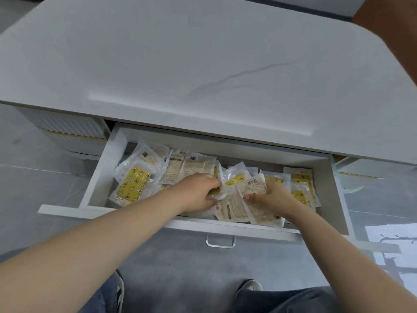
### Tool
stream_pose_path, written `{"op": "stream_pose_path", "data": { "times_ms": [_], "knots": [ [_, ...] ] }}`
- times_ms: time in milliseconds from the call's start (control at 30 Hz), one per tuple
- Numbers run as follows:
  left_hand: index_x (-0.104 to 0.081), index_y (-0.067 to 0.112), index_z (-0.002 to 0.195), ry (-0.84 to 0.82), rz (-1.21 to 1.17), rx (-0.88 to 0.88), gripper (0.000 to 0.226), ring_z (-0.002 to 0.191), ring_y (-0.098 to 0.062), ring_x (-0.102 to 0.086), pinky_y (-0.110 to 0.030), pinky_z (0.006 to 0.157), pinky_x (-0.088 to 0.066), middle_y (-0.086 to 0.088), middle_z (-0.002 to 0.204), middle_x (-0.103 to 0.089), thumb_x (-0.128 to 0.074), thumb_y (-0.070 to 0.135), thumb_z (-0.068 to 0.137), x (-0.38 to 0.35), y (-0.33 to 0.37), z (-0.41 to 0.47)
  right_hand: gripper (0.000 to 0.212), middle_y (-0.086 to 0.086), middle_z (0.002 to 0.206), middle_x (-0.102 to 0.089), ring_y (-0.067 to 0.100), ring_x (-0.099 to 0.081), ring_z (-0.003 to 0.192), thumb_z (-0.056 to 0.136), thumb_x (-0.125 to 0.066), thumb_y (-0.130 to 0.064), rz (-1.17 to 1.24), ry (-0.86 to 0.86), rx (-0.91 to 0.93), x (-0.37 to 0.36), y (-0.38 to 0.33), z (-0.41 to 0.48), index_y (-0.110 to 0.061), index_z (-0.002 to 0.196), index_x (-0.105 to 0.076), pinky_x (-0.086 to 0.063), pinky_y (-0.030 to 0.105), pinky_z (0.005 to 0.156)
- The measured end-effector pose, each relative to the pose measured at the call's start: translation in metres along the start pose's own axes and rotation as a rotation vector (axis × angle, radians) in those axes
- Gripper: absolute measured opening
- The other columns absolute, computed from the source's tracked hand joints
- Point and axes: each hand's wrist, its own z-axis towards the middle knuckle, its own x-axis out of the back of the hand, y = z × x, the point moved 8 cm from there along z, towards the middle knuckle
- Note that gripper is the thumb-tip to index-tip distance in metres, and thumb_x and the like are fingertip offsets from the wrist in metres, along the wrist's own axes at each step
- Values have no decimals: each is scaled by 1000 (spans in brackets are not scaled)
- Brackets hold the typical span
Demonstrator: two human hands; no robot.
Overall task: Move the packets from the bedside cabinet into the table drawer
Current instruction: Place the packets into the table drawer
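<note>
Left hand grips white packet, right hand pinches printed packet, both mid-drawer; likely settling them flat onto pile.

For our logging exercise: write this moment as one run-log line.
step: stowing | drawer: open, packets piled inside | left hand: grips packets in drawer | right hand: pinches beige packet over pile

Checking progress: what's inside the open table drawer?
Many clear packets, yellow-patterned or beige, piled loosely; the left hand and right hand each grip some. The drawer floor beneath them is covered.
</note>
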Motion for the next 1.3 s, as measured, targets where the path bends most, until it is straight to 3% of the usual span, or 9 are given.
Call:
{"op": "stream_pose_path", "data": {
  "times_ms": [67, 167, 267, 367, 567, 700, 833, 1033, 1300],
  "knots": [
    [-57, 16, 121, -38, 35, -48, 36, 118, -22, -47, -38, 99, -41, -1, 127, -55, -55, 32, 88, -4, 11, 4, 19, 3, 88, -70, 18, -67, 77, 88, -66, -29, -122, -51, -25, -5, 6, 1, -13, 98, -64, -52, 27, 58],
    [-49, 26, 135, -183, 174, -67, 43, 138, -27, -22, -42, 113, -26, 3, 151, -34, -49, 32, 92, -20, 19, 5, 21, 6, 96, -68, 22, -65, 86, 91, -57, -26, -389, -7, 3, 3, 12, 4, -10, 105, -62, -56, 35, 75],
    [-34, 33, 145, -288, 250, -29, 51, 145, -28, 2, -50, 116, -3, 5, 159, -11, -44, 32, 95, -33, 21, 6, 21, -4, 80, -58, 11, -57, 71, 88, -61, -19, -422, 108, 5, 27, 21, 6, -14, 108, -57, -43, 21, 56],
    [-29, 35, 147, -298, 266, -21, 52, 146, -29, 9, -52, 116, 4, 6, 160, -7, -41, 32, 97, -36, 19, 8, 28, -5, 78, -59, 9, -55, 66, 82, -69, -16, -389, 221, 11, 53, 27, 11, -13, 108, -60, -38, 20, 50],
    [-33, 36, 145, -288, 237, -4, 49, 146, -28, 8, -53, 118, 0, 7, 160, -8, -42, 33, 97, -36, 18, 8, 43, 13, 115, -65, 27, -64, 91, 87, -64, -17, -250, 472, 53, 85, 18, 19, -8, 128, -53, -51, 31, 72],
    [-37, 35, 143, -256, 213, -1, 47, 146, -27, 3, -52, 118, -6, 8, 159, -13, -44, 36, 96, -32, 17, 9, 67, 16, 137, -48, 31, -55, 116, 85, -67, -26, -329, 424, 17, 78, 23, 17, -8, 142, -37, -46, 36, 92],
    [-42, 34, 140, -182, 181, -5, 46, 145, -26, -10, -45, 118, -16, 5, 156, -23, -48, 36, 94, -22, 21, 6, 52, 8, 132, -53, 23, -54, 115, 85, -66, -24, -433, 447, 127, 76, 12, -16, -15, 133, -49, -44, 30, 91],
    [-53, 27, 132, -6, -69, 45, 41, 129, -11, -42, -26, 106, -34, 8, 140, -48, -53, 35, 93, 20, 40, -29, 44, 1, 125, -54, 17, -55, 111, 87, -63, -30, -545, 440, 273, 66, -14, -85, -22, 128, -50, -44, 26, 85],
    [-41, 32, 140, 146, -35, 37, 47, 131, -10, -40, -23, 104, -32, 10, 143, -44, -52, 37, 94, 80, 84, -114, 43, -7, 124, -55, 10, -54, 110, 88, -60, -32, -580, 484, 395, 68, -59, -184, -26, 129, -49, -43, 23, 88]
  ]
}}
